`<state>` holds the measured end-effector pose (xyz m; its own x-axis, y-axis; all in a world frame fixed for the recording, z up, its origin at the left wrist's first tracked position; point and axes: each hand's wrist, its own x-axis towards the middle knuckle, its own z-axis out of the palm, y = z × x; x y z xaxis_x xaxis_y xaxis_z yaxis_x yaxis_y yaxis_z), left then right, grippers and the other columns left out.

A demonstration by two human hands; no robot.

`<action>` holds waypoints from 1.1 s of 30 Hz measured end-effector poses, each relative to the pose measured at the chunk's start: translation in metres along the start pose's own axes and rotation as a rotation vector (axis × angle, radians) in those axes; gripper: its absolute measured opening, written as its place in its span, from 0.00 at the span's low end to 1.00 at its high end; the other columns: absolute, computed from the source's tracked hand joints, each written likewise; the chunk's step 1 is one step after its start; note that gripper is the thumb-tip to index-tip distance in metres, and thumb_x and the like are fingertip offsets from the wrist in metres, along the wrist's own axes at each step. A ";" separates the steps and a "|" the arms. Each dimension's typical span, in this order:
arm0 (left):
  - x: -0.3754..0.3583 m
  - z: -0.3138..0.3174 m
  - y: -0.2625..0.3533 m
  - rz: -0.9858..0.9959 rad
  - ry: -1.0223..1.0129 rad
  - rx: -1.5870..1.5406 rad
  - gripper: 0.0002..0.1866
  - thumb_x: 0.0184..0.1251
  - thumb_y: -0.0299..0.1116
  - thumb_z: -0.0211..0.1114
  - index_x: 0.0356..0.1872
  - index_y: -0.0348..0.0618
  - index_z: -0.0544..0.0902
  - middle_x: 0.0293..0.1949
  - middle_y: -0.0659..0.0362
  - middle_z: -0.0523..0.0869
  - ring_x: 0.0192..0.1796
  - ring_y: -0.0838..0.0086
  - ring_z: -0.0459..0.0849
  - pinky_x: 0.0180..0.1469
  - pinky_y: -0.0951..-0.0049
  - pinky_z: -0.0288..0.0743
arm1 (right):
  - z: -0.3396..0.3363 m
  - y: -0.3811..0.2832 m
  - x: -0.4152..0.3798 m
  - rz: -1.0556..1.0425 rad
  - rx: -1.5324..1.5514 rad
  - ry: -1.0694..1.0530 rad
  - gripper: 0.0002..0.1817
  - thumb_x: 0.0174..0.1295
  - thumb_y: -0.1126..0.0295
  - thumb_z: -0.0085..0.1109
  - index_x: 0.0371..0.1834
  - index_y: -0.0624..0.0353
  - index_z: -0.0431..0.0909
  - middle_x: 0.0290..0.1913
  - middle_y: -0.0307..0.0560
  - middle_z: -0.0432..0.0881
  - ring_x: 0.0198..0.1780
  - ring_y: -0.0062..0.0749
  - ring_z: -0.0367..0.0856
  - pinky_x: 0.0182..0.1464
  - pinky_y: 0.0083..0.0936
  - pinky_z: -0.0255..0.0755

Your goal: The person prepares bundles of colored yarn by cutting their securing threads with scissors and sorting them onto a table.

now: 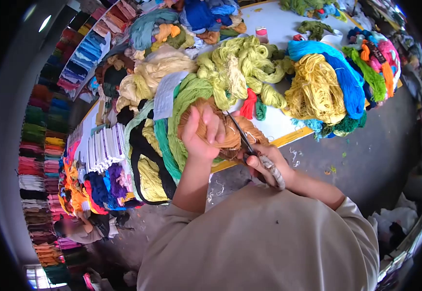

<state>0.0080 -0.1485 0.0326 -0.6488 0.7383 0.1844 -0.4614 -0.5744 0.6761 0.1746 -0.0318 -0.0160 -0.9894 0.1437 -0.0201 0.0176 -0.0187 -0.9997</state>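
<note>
My left hand is closed around a hank of orange-brown yarn at the table's near edge. A pair of scissors is gripped in my right hand; its handle is wrapped in pale material. The dark blades point up and left across the yarn, close to my left fingers. Light green yarn lies beside my left hand, with a sheet of paper on top of it. Just beyond the blades is a small red bundle of yarn.
Yellow-green yarn and a golden hank cover much of the white table. Shelves of coloured yarn line the left side. Another person is at the lower left. White bags stand at the right.
</note>
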 end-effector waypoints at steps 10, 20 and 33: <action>0.001 -0.026 -0.008 -0.080 -0.076 -0.052 0.22 0.84 0.53 0.42 0.32 0.49 0.70 0.12 0.64 0.67 0.18 0.70 0.71 0.34 0.73 0.77 | -0.001 0.005 0.000 0.141 0.098 -0.081 0.33 0.72 0.38 0.52 0.50 0.63 0.81 0.22 0.36 0.77 0.24 0.20 0.76 0.30 0.20 0.70; -0.003 -0.038 -0.011 -0.074 -0.037 -0.078 0.23 0.83 0.54 0.43 0.32 0.49 0.70 0.13 0.65 0.64 0.18 0.74 0.67 0.63 0.54 0.75 | 0.004 0.007 0.006 0.143 0.080 -0.032 0.35 0.71 0.34 0.50 0.31 0.60 0.79 0.21 0.40 0.79 0.23 0.24 0.78 0.29 0.24 0.73; 0.013 -0.061 -0.018 0.231 0.199 -0.103 0.20 0.83 0.49 0.46 0.32 0.49 0.74 0.14 0.66 0.65 0.18 0.75 0.69 0.68 0.52 0.73 | 0.006 0.019 0.020 0.133 0.153 0.035 0.34 0.75 0.36 0.43 0.41 0.60 0.81 0.19 0.38 0.75 0.20 0.21 0.75 0.25 0.21 0.69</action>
<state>-0.0285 -0.1503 -0.0209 -0.8445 0.5062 0.1749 -0.3400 -0.7590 0.5552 0.1547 -0.0357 -0.0350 -0.9742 0.1640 -0.1549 0.1231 -0.1891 -0.9742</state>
